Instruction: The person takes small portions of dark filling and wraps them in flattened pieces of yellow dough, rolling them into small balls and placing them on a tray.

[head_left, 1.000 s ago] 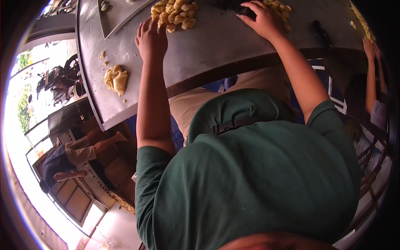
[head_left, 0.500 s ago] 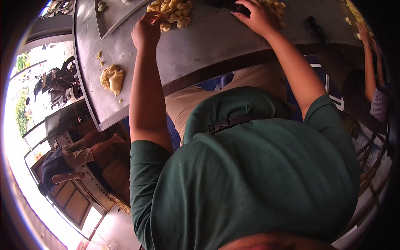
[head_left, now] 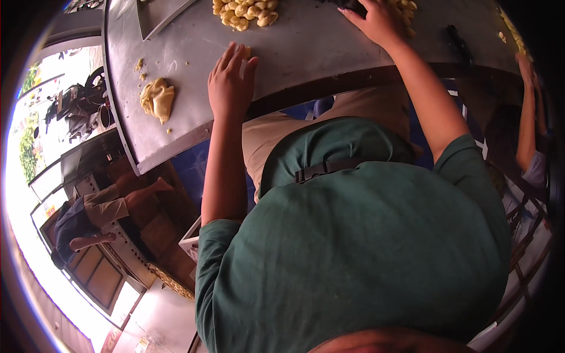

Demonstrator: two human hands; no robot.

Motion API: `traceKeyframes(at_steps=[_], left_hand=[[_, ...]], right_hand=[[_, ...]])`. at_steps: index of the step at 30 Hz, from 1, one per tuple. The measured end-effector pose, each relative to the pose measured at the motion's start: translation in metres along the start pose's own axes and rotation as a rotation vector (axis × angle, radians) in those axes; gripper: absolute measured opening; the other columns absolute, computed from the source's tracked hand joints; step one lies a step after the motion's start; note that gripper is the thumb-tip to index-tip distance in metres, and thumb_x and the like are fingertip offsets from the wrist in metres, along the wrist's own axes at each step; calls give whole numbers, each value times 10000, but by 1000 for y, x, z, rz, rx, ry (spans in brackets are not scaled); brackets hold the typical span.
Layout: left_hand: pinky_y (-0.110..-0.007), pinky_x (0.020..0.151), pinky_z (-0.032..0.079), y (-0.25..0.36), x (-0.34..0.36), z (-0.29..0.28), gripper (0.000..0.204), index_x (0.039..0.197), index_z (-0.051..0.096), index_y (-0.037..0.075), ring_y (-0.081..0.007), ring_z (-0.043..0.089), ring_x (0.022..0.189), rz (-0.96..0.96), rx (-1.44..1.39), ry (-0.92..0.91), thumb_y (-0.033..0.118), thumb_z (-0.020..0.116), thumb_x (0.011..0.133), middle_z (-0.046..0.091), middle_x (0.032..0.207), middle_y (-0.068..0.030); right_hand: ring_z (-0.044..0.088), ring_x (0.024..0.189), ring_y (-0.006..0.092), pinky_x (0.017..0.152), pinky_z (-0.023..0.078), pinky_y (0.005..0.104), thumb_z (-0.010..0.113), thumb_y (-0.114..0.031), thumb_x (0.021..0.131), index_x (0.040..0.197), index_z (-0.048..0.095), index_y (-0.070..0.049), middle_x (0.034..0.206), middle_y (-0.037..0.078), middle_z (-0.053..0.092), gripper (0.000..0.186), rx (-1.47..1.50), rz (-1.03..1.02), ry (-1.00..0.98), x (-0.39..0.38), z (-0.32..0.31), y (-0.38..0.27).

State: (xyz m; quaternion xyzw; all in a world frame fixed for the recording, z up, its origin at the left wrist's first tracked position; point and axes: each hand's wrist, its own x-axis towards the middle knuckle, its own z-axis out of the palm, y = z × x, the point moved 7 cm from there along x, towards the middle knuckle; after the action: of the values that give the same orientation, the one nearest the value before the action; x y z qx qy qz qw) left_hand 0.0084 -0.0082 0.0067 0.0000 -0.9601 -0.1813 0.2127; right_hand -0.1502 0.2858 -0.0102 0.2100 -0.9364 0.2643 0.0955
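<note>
My left hand (head_left: 231, 85) lies over the metal table (head_left: 194, 88) near its front edge, fingers stretched out and pressing nothing closed. A small piece of yellow dough (head_left: 246, 53) shows beside its forefinger and thumb, partly covered. Past it sits a heap of small rounded yellow dough pieces (head_left: 247, 12). At the top edge my right hand (head_left: 379, 23) has its thumb apart from its fingers, close to a dark mass (head_left: 335, 5) whose kind I cannot make out. The upper fingertips are cut off by the picture edge. Beside that hand is another heap of dough pieces (head_left: 406, 13).
A larger dough lump (head_left: 158, 100) lies on the left with crumbs around it. A metal tray (head_left: 154, 23) stands at the far left. A dark long object (head_left: 459, 44) rests on the right. Another person's hands (head_left: 527, 73) work at the far right; another person (head_left: 88, 220) is at left.
My left hand has left the dough heap and come nearer the table's front edge, its fingers now straightened beside a small dough piece. My right hand remains by the dark mass.
</note>
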Motion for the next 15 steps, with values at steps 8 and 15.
traceKeyframes(at_steps=[8, 15], left_hand=[[-425, 818, 561, -3, 17, -3, 152, 1050, 725, 166, -306, 709, 1016, -156, -105, -354, 220, 721, 909, 741, 1090, -62], [-448, 1044, 470, -44, -28, -18, 171, 1059, 786, 201, -239, 691, 1134, -192, 122, -52, 296, 708, 939, 738, 1198, -26]], right_hand=[[662, 1047, 300, 885, 541, 429, 768, -282, 891, 1276, 662, -105, 1185, 128, 673, 437, -48, 13, -7, -9, 0, -5], [672, 1017, 325, 907, 551, 404, 793, -125, 817, 1257, 675, -150, 1145, 88, 710, 456, 364, -573, 87, -44, 50, -140]])
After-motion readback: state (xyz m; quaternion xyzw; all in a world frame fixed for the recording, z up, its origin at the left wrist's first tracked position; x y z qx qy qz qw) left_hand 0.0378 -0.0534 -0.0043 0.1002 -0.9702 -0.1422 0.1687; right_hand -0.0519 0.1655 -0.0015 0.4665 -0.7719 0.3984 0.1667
